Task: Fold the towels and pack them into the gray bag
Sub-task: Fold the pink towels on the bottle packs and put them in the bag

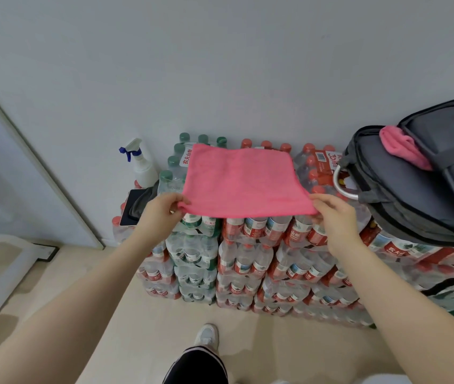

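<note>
Nearest the lens, a dark trouser leg (196, 365) and a white shoe (206, 335) stand on the pale floor (142, 328), just before a stack of shrink-wrapped water-bottle packs (248, 267) piled against the white wall (220, 65). That stack serves as the work surface. At its left end sit a white spray bottle (141, 164) with a blue trigger and a phone (133, 207) lying on a dark cloth; a leaning white panel (26, 173) stands further left.

Spread flat over the bottle caps in the middle lies a pink towel (242, 181), smooth, roughly square, its far edge reaching the back row of caps. Left hand (162, 213) pinches the near left corner between thumb and fingers; right hand (333, 214) pinches the near right corner the same way, both corners lifted slightly off the packs.

To the right, on top of the stack and just beside the towel, rests the gray bag (419, 189), a backpack with its main compartment unzipped and a silver carabiner (342, 182) at its handle. A second pink towel (403, 151), folded, sticks out of the opening.
</note>
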Motion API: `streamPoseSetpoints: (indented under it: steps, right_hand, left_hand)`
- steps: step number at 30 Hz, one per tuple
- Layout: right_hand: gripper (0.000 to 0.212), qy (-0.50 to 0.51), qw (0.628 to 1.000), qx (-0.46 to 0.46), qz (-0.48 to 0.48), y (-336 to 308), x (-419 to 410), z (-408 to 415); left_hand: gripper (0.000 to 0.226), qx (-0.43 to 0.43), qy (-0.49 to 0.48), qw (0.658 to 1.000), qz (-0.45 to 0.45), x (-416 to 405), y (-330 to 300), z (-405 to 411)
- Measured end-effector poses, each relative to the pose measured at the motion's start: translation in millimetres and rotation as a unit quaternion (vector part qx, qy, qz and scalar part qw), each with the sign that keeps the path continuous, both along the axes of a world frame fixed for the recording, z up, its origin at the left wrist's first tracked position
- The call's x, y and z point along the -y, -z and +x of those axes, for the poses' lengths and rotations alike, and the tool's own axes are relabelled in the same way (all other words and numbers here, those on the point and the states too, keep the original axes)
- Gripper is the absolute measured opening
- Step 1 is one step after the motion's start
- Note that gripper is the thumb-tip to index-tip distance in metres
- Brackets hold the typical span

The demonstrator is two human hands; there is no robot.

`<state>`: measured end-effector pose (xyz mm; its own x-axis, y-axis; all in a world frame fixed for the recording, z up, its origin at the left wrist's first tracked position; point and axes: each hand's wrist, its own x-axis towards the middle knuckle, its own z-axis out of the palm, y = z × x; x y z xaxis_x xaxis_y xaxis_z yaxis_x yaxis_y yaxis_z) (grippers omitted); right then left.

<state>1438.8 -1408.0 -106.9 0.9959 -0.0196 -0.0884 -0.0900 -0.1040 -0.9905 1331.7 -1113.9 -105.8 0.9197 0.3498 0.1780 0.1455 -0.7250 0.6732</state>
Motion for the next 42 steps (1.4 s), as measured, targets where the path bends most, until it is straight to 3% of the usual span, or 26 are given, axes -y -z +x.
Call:
streamPoseSetpoints:
  steps: [2,4,9,15,20,23,25,28,33,39,42]
  right_hand:
    - [0.025,-0.003,0.998,-0.020,0.051,-6,-2,6]
    - [0.025,-0.039,0.996,-0.041,0.064,-7,-2,14]
    - [0.017,-0.063,0.997,-0.006,-0.051,-3,-3,33]
    - [0.005,-0.101,0.990,0.011,-0.102,-21,-17,82]
    - [0.028,-0.059,0.997,-0.015,-0.055,-27,-38,143]
    - [0.025,-0.042,0.996,-0.018,-0.081,-18,-54,177]
    - [0.007,-0.043,0.990,-0.035,-0.132,-9,-63,192]
    - [0.030,-0.067,0.976,-0.067,-0.196,7,-70,206]
    - [0.027,-0.113,0.955,-0.056,-0.267,5,-75,215]
    - [0.003,-0.085,0.963,0.005,-0.255,-3,-80,223]
    - [0.005,-0.084,0.956,0.007,-0.282,-1,-86,227]
  left_hand:
    - [0.012,0.017,-0.008,1.000,-0.002,-4,-6,6]
    - [0.021,0.018,-0.026,0.997,-0.066,-6,-11,14]
    - [0.019,0.039,-0.063,0.966,-0.247,-7,-20,38]
    - [0.027,0.030,-0.063,0.952,-0.297,-29,-23,95]
    - [0.020,0.023,-0.075,0.971,-0.225,-48,-28,157]
    - [0.015,0.024,-0.077,0.980,-0.181,-60,-26,191]
    - [0.018,-0.043,-0.058,0.989,-0.132,-69,-18,208]
    - [0.023,-0.162,0.002,0.986,-0.038,-80,-8,221]
    - [0.022,-0.198,0.074,0.975,0.073,-88,-7,237]
    - [0.010,-0.132,0.120,0.984,0.021,-105,-13,245]
    - [0.010,-0.142,0.126,0.981,0.019,-112,-11,251]
